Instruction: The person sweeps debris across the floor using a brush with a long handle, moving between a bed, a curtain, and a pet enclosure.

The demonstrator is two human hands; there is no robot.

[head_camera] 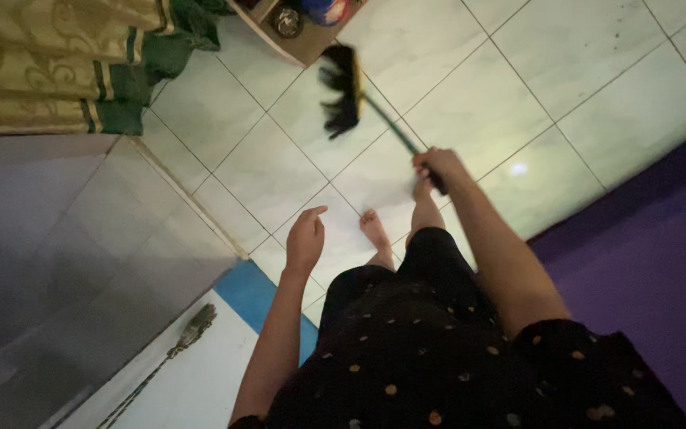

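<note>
My right hand (pixel 437 164) grips the thin dark handle of a broom (pixel 343 89). Its black bristle head rests on the pale tiled floor (pixel 279 167), out ahead of me near a low wooden shelf. My left hand (pixel 306 237) hangs free at my side, fingers loosely apart and holding nothing. Below the hands I see my bare feet (pixel 375 231) on the tiles and my dark dotted clothing.
A low wooden shelf (pixel 299 44) with small items stands just beyond the broom head. A gold and green patterned curtain (pixel 49 63) hangs at upper left. A purple surface (pixel 645 262) runs along the right. Another brush (pixel 188 334) lies on a white and blue surface at lower left.
</note>
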